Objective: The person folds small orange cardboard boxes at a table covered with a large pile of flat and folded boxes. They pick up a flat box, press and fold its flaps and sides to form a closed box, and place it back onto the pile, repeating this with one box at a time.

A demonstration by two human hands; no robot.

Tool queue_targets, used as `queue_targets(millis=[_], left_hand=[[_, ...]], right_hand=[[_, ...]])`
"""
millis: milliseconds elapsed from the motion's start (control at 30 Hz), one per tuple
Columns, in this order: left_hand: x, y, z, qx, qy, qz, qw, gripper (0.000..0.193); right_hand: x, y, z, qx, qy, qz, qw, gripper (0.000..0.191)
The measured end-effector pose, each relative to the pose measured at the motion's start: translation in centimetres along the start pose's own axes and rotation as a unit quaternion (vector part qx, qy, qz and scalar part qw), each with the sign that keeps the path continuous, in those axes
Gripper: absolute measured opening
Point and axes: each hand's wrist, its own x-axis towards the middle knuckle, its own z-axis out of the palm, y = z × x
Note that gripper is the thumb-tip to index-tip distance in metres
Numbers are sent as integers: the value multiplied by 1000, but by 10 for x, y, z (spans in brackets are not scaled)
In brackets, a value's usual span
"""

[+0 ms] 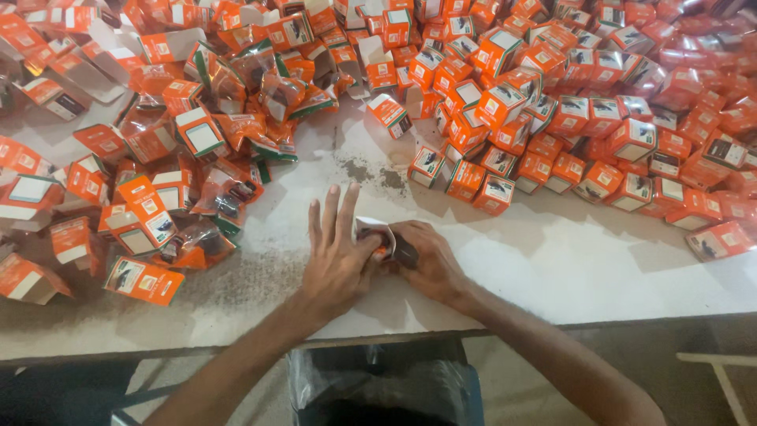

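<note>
A small orange and white box [384,239] sits low on the white tabletop [552,268], near its front edge. Its white flap sticks up, open. A dark part shows on its right side. Both hands press around it.

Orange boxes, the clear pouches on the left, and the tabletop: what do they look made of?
Orange boxes: thin printed cardboard, likely; crisp folded edges, open flaps, slight sheen. The small box between the left hand and right hand looks the same.
Clear pouches: thin glossy plastic film; crinkled, with glare.
Tabletop: pale matte sheet, worn and stained; laminate or painted board, can't tell.
</note>
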Motion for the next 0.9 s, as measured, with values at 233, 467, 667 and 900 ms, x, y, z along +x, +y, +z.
queue_targets(millis=[233,467,667,900], left_hand=[[7,-7,21,-306,-37,-370,876,51],[-8,-16,36,-374,-48,-345,860,17],[-4,-35,15,-643,-104,-464,600,28],[-4,-47,21,-409,-133,-380,819,17]], right_hand=[[-10,0,6,-17,35,11,999,63],[-15,-6,8,-101,38,-108,988,62],[-8,-13,4,-137,43,-99,985,53],[-1,-14,16,-128,45,-77,988,51]])
